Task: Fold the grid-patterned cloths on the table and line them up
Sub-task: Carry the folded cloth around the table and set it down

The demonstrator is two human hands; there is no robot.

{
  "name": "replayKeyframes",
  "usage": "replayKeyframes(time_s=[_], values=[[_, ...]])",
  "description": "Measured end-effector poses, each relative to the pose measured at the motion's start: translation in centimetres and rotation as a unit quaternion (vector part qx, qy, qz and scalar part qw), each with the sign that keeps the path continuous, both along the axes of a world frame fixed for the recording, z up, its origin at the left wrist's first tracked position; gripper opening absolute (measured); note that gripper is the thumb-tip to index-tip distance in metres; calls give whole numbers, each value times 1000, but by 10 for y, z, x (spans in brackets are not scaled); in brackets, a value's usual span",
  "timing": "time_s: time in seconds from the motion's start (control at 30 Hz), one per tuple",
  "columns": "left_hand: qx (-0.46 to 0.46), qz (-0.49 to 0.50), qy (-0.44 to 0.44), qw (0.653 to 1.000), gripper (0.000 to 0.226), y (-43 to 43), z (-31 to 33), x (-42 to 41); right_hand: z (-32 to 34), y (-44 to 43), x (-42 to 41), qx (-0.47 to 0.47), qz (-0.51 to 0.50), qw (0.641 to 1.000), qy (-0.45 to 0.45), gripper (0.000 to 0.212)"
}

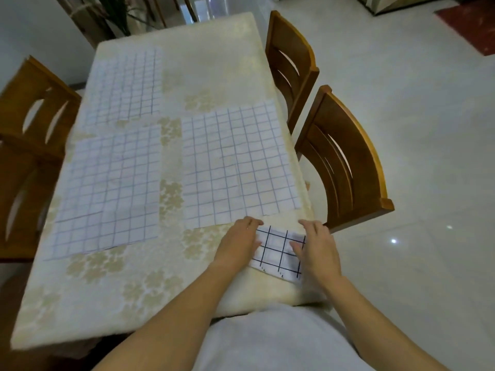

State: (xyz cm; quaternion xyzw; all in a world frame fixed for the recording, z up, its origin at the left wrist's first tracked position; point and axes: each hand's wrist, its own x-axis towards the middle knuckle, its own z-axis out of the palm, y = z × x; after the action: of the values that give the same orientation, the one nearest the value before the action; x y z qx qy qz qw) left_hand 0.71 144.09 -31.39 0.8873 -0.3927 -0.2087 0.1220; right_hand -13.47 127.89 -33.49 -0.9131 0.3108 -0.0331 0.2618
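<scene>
Folded cloth at the near right corner of the table; left hand and right hand rest flat on it, uncurled. Spread cloth lies just beyond, along the right edge

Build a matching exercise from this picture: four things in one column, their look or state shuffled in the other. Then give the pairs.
Column one:
1 folded cloth
2 right spread cloth
3 tablecloth
4 nearest right chair

Column two:
A brown wood
B bold dark grid, small
C cream with a leafy pattern
D faint blue grid, lying flat

Pairs: 1-B, 2-D, 3-C, 4-A
</scene>
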Motion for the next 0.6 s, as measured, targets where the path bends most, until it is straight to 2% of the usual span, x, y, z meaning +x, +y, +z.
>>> replayKeyframes(time_s=[0.07, 0.17, 0.27, 0.4, 0.6], values=[[12, -77, 1, 997, 60, -14, 2, -9, -4, 11, 13, 20, 84, 996, -25, 55], [65, -84, 34, 994, 64, -21, -8, -17, -20, 23, 15, 94, 166, 982, 7, 64], [133, -82, 54, 986, 85, -13, -22, -15, -37, 19, -1, 35, 217, 972, 89, 75], [157, -29, 101, 982, 100, -12, -24, -13, -39, 8, -10, 21, 203, 973, 110, 87], [194, -11, 35, 980, 95, -11, -22, -20, -27, -2, -18, 30, 195, 969, 149, 96]])
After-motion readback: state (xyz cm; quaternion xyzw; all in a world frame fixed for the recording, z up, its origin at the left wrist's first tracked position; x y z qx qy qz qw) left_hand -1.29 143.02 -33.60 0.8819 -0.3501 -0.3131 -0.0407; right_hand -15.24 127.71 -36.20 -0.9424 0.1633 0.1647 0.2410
